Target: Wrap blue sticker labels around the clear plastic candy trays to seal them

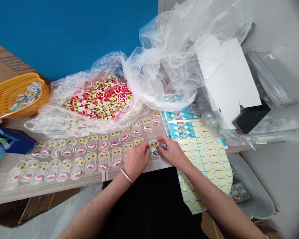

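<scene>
A small blue printed sticker (153, 149) lies across the middle of a clear plastic case (154, 155) near the table's front edge. Yellow-and-black eye pieces show at the top of this case and a red-and-white mouth piece at the bottom. My left hand (136, 160), with a bangle at its wrist, pinches the sticker's left end. From the other side, my right hand (173, 153) has its thumb and forefinger closed at the right end. To the left, rows of similar clear cases (64, 170) hold eye and mouth pieces.
A clear bag (74, 84) full of loose pieces lies behind the rows. Sticker sheets (209, 156) overhang the front edge at right. An orange basket (46, 94) and a blue holder (20, 141) stand left; a grey bin (260, 199) sits lower right.
</scene>
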Available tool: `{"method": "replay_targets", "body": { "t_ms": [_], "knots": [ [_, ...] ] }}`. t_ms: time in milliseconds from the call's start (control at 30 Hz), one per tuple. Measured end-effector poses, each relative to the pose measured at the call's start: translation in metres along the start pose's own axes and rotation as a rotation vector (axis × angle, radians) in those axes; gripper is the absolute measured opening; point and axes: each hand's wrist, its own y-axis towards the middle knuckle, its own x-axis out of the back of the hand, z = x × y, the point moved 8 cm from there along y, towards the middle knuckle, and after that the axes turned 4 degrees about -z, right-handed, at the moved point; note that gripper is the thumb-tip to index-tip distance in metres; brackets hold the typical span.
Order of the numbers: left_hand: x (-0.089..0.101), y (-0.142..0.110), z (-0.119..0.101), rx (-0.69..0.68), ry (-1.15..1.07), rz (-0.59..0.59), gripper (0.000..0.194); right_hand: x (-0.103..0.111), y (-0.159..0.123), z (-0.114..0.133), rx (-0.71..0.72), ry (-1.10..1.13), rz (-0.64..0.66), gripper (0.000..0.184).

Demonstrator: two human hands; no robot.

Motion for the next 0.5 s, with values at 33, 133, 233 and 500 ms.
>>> {"method": "replay_targets", "body": {
  "t_ms": [33,133,233,500],
  "knots": [
    [-0.001,0.001,-0.001,0.0,0.028,0.009,0.014,-0.001,0.0,0.001,-0.002,-0.02,0.006,0.023],
    [-0.005,0.003,-0.005,-0.003,0.126,0.039,0.016,-0.003,0.002,0.005,0.015,-0.094,0.03,0.023],
    [-0.006,0.002,-0.012,-0.023,0.224,0.055,0.018,-0.005,0.003,0.007,0.045,-0.169,0.057,0.02],
    [-0.008,-0.038,-0.012,-0.027,0.309,0.137,0.019,-0.021,-0.028,0.009,0.026,-0.173,0.164,0.018]
  ]
}}
